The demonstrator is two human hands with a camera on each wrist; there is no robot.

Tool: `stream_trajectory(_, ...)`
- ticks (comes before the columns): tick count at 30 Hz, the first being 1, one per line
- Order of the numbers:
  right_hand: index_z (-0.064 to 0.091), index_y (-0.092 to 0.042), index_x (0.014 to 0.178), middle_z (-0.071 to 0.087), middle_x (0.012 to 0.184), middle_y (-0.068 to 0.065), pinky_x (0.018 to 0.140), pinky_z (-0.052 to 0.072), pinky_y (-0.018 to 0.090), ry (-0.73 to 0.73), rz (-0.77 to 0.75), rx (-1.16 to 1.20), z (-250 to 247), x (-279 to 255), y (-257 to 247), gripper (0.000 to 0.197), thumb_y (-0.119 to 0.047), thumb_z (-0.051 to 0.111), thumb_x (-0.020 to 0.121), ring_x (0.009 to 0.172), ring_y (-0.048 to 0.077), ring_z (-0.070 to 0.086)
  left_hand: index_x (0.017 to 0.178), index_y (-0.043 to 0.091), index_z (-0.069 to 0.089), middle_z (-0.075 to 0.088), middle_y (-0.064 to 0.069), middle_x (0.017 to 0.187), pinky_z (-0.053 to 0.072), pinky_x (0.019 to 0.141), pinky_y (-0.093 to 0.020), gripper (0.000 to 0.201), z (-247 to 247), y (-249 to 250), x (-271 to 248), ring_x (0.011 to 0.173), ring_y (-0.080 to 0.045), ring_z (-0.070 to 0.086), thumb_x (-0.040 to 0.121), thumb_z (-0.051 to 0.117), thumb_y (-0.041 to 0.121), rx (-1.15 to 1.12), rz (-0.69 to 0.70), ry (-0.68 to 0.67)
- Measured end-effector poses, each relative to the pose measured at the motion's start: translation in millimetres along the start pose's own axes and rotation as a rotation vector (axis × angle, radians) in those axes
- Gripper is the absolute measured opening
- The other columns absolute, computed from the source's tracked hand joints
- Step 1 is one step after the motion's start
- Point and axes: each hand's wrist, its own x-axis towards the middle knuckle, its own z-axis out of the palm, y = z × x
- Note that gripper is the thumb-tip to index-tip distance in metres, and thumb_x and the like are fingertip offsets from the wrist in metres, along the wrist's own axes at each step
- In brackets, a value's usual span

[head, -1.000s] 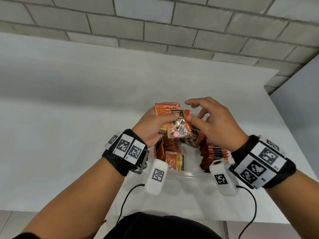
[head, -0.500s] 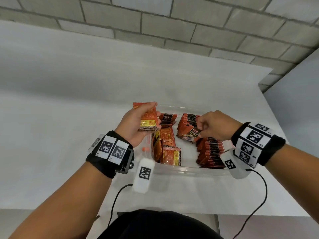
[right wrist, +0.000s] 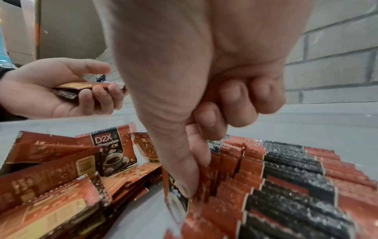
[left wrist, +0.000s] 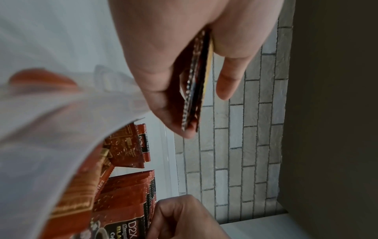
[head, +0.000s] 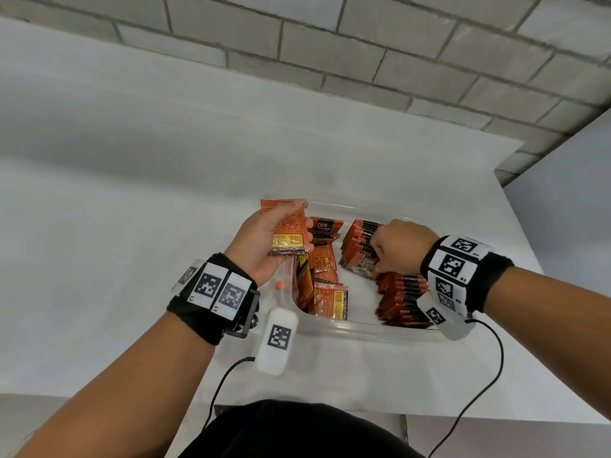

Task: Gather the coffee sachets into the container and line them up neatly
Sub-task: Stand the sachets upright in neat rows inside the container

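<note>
Right hand [head: 398,247] pinches a sachet [right wrist: 175,190]; left hand [head: 261,246] grips several.

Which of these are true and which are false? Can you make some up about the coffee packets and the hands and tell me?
1. The left hand holds a small stack of sachets above the container. True.
2. The right hand is flat and open on the table. False: it pinches a sachet at the front of the lined-up row inside the container.
3. The container is see-through. True.
4. All the sachets in the container stand in tidy rows. False: the loose pile on the left side lies jumbled.
5. The sachets are blue. False: they are orange-red and black.
</note>
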Motion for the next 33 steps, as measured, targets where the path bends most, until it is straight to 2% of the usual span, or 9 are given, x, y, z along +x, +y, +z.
stream_trajectory(8,0.058,-0.012,0.083,0.055,0.074,0.001,0.052,0.040,0.025,0.019,0.005,-0.005,-1.5,-0.6,1.9,0.027,-0.035,0.072,0.080,0.068,0.019,0.055,0.098,0.009,0.063,0.065,-0.008,0.073,0.054,0.057,-0.028,0.030,1.0,1.0,1.1,0.060,-0.019,0.061,0.071,0.064,0.024,0.006,-0.004,0.000)
stream_trajectory(12,0.050,-0.015,0.079,0.049,0.069,-0.003,0.050,0.035,0.024,0.005,0.010,0.052,-1.3,-1.6,5.7,0.035,-0.039,0.075,0.077,0.063,0.015,0.049,0.099,0.009,0.063,0.066,-0.008,0.073,0.055,0.058,-0.029,0.031,1.3,0.8,1.9,0.060,-0.019,0.062,0.071,0.064,0.023,0.004,-0.004,0.007)
stream_trajectory(14,0.048,-0.017,0.077,0.049,0.069,-0.004,0.049,0.033,0.024,0.025,0.019,0.085,-1.5,-1.9,8.0,0.037,-0.040,0.077,0.074,0.061,0.012,0.046,0.102,0.008,0.062,0.065,-0.009,0.075,0.055,0.059,-0.029,0.026,0.9,0.0,2.6,0.061,-0.019,0.062,0.078,0.062,0.020,0.002,-0.006,0.024)
stream_trajectory(16,0.050,-0.016,0.080,0.051,0.069,-0.004,0.048,0.032,0.024,0.052,0.031,0.119,-1.0,-3.1,10.2,0.038,-0.041,0.078,0.072,0.059,0.011,0.046,0.108,0.006,0.060,0.066,-0.009,0.077,0.056,0.059,-0.030,0.022,-0.1,-1.2,3.5,0.062,-0.019,0.063,0.089,0.054,0.014,-0.004,-0.007,0.051)
stream_trajectory(18,0.051,-0.016,0.080,0.051,0.069,-0.005,0.048,0.031,0.024,0.068,0.044,0.145,-0.1,-5.1,12.1,0.038,-0.040,0.078,0.072,0.058,0.010,0.045,0.116,0.003,0.057,0.067,-0.011,0.077,0.056,0.059,-0.030,0.026,-0.5,-1.9,4.0,0.063,-0.021,0.063,0.093,0.046,0.011,-0.011,-0.014,0.067)
stream_trajectory(24,0.045,-0.020,0.072,0.049,0.068,-0.006,0.048,0.030,0.024,0.093,0.060,0.139,-2.5,-5.9,10.6,0.037,-0.038,0.077,0.075,0.057,0.008,0.045,0.113,0.004,0.058,0.067,-0.010,0.078,0.056,0.060,-0.030,0.026,-2.1,-4.1,4.8,0.064,-0.020,0.064,0.092,0.043,0.009,-0.002,-0.008,0.057)
stream_trajectory(29,0.044,-0.021,0.071,0.049,0.069,-0.006,0.049,0.032,0.024,0.091,0.064,0.148,-3.1,-6.1,11.1,0.037,-0.039,0.076,0.075,0.059,0.010,0.046,0.117,0.002,0.055,0.068,-0.010,0.075,0.056,0.063,-0.031,0.028,-1.1,-6.2,6.4,0.062,-0.019,0.066,0.093,0.043,0.009,-0.001,0.009,0.054)
stream_trajectory(33,0.050,-0.020,0.076,0.055,0.071,-0.003,0.054,0.039,0.027,0.135,0.025,0.285,-10.5,-13.1,11.7,0.033,-0.045,0.071,0.079,0.063,0.015,0.051,0.120,-0.001,0.055,0.066,-0.015,0.080,0.056,0.061,-0.032,0.034,0.1,-5.3,4.9,0.066,-0.025,0.065,0.094,0.037,0.014,-0.027,0.012,0.066)
